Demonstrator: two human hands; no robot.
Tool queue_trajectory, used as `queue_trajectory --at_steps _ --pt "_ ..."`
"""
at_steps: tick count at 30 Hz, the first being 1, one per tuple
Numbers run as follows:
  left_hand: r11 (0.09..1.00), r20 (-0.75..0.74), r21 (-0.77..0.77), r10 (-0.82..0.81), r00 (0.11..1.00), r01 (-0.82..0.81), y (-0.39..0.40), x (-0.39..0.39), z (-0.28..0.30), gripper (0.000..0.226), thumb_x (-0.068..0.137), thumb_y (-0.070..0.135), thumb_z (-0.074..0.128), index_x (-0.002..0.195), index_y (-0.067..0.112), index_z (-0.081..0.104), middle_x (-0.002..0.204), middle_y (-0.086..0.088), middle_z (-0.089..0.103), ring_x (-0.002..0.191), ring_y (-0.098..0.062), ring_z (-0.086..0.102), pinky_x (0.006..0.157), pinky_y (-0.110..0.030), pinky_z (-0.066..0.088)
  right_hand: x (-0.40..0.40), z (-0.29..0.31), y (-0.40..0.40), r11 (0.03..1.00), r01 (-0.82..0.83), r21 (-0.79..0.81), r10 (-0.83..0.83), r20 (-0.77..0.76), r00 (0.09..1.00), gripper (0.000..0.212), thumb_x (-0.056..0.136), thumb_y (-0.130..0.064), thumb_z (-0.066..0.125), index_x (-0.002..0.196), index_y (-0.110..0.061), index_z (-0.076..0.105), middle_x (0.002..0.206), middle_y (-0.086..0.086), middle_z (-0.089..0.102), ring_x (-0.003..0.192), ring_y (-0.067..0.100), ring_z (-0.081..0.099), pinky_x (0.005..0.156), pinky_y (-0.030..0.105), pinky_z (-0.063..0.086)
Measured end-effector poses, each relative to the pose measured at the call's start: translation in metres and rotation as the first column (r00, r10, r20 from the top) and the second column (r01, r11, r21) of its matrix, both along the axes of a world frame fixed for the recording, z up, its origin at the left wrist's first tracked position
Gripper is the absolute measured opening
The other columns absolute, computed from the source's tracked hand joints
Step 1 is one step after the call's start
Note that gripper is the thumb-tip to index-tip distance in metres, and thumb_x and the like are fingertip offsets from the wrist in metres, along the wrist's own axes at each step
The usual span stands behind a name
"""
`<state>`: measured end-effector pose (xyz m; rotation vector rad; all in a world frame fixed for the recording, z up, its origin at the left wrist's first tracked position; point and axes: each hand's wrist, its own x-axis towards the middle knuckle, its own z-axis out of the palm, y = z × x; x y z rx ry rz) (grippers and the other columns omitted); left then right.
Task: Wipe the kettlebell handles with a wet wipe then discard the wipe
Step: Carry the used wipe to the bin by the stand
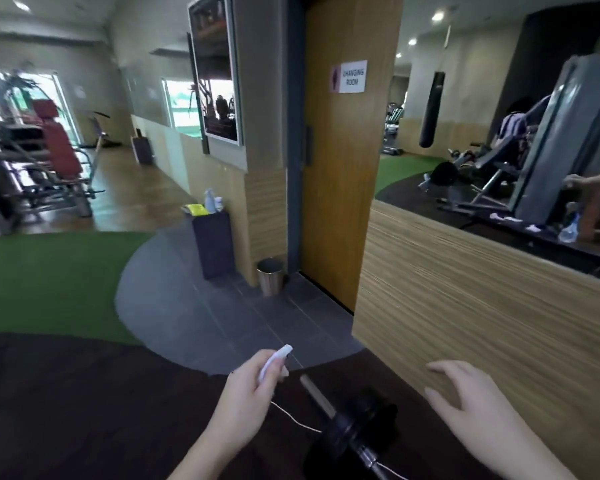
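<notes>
Wet wipe (274, 362): small, white, folded or rolled, pinched in left hand (246, 400) between thumb and fingertips, its free end poking up and forward. Left hand is closed around it, low centre of view. Right hand (465, 400) empty, fingers spread and relaxed, palm down, well apart from the left. No kettlebells in view; wiping looks finished, judging by the walk-out posture. Between the hands, on dark floor: a barbell (347, 420) with black plates, bar angled up-left. Discard target is likely the small metal waste bin (270, 276), straight ahead and slightly right of the wipe hand, standing on grey tiles beside a dark cabinet (212, 244) near the changing-room door (340, 161). Left hand is nearer; bin mouth open, upright.
</notes>
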<state>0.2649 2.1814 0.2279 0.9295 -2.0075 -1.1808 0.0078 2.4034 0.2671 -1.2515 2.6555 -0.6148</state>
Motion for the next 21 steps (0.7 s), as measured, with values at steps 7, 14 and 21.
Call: queue_trajectory --at_steps 7,14,21 --pt "0.988 -0.024 0.018 0.156 0.987 -0.156 -0.047 0.028 0.054 0.029 0.103 0.050 0.052 0.100 0.030 0.073 0.093 0.008 0.074 0.085 -0.013 0.070 0.088 -0.041 0.057 0.010 0.064 -0.090 0.986 -0.165 -0.028 0.166 0.002 0.986 0.045 0.100 -0.048 0.054 0.141 -0.032 0.052 0.144 -0.020 0.047 0.140 0.006 0.038 0.119 0.036 0.036" --pt "0.961 -0.028 -0.012 0.275 0.961 -0.275 -0.083 0.048 0.072 0.028 0.104 0.045 0.055 0.088 0.028 0.073 0.087 0.004 0.073 0.076 -0.014 0.067 0.081 -0.036 0.054 -0.007 0.090 -0.165 0.959 -0.282 0.005 0.281 -0.089 0.956 0.046 0.099 -0.047 0.053 0.142 -0.030 0.054 0.146 -0.010 0.053 0.138 0.013 0.046 0.115 0.042 0.042" --pt "0.959 0.033 -0.011 0.283 0.958 -0.283 -0.174 0.025 0.066 0.041 0.102 0.052 0.055 0.085 0.017 0.069 0.083 0.007 0.072 0.074 -0.002 0.065 0.079 -0.029 0.052 -0.025 0.082 -0.272 0.954 -0.298 -0.004 0.298 -0.043 0.954 0.043 0.100 -0.044 0.055 0.141 -0.030 0.053 0.147 -0.011 0.051 0.135 0.012 0.046 0.113 0.040 0.044"
